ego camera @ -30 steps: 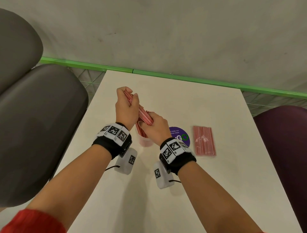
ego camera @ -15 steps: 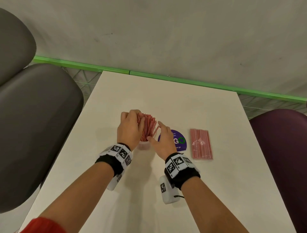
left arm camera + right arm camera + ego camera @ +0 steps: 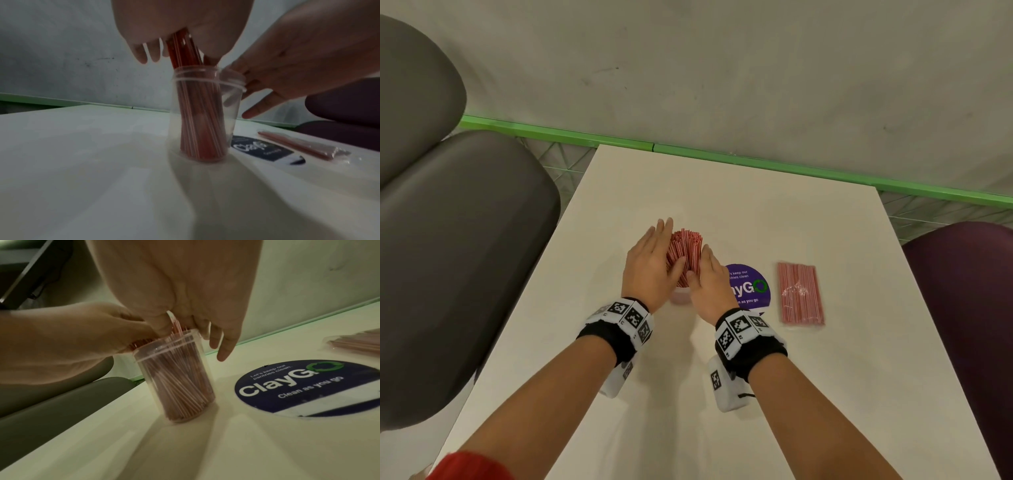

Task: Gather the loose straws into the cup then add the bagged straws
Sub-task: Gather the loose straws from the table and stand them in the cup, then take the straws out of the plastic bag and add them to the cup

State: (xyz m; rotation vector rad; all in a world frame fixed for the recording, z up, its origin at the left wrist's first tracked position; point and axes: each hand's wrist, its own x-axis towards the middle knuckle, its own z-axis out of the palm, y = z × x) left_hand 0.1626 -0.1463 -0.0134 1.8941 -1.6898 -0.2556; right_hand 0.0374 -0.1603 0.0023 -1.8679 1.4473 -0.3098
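A bundle of red-and-white loose straws (image 3: 686, 251) stands upright in a small clear cup (image 3: 679, 297) at the middle of the white table (image 3: 756, 212). My left hand (image 3: 649, 265) lies against the bundle's left side with straight fingers. My right hand (image 3: 709, 279) flanks its right side, thumb at the straws. In the left wrist view the cup (image 3: 203, 116) holds the straws (image 3: 198, 123), and the right hand (image 3: 287, 73) spreads beside the rim. The right wrist view shows the cup (image 3: 176, 379) packed with straws. The bagged straws (image 3: 800, 294) lie flat to the right.
A round purple ClayGo sticker (image 3: 750, 287) is stuck on the table between cup and bag. A grey chair (image 3: 458, 257) stands at the left, a dark purple chair (image 3: 962, 291) at the right. A green rail (image 3: 722, 159) and grey wall back the table.
Both hands gripped the straw bundle tilted above the cup a second ago. The bundle now stands in the cup and both hands have opened flat beside it.
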